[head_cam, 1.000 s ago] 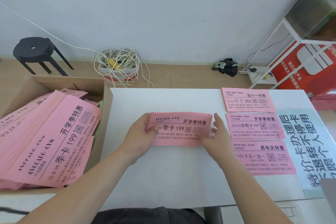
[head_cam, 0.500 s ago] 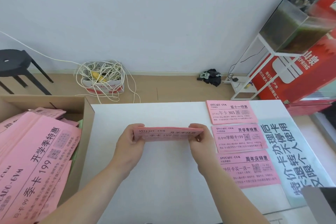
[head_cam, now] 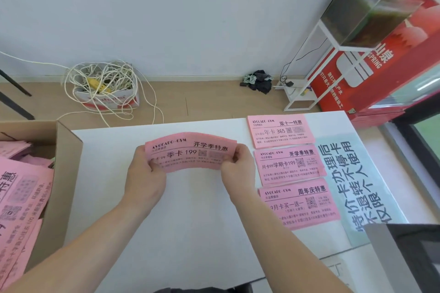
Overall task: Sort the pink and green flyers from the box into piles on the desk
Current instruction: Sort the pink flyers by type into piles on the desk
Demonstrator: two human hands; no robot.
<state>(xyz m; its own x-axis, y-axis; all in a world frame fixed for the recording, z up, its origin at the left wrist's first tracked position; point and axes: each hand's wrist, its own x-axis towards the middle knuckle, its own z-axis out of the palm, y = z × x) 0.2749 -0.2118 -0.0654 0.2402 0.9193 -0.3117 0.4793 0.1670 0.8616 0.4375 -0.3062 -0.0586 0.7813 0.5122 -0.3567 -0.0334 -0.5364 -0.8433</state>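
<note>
A bundle of pink flyers (head_cam: 190, 151) is held above the middle of the white desk (head_cam: 190, 221), bowed upward with its printed face toward me. My left hand (head_cam: 142, 173) grips its left end and my right hand (head_cam: 238, 169) grips its right end. Three pink piles lie in a column on the desk's right side: the far pile (head_cam: 279, 129), the middle pile (head_cam: 289, 165) and the near pile (head_cam: 300, 204). At the left, the cardboard box (head_cam: 64, 173) holds many more pink flyers (head_cam: 21, 197), with a sliver of green showing under them.
A pale blue printed sheet (head_cam: 357, 185) lies right of the piles. A dark object (head_cam: 404, 257) covers the desk's near right corner. Beyond the desk are a box of tangled white cord (head_cam: 107, 88), a white metal stand (head_cam: 316, 64) and a red sign (head_cam: 371, 66).
The bundle lay flat on the desk a second ago, was lifted edge-on, and now is tilted back so its face shows. The camera swung right, pushing the box further out of frame.
</note>
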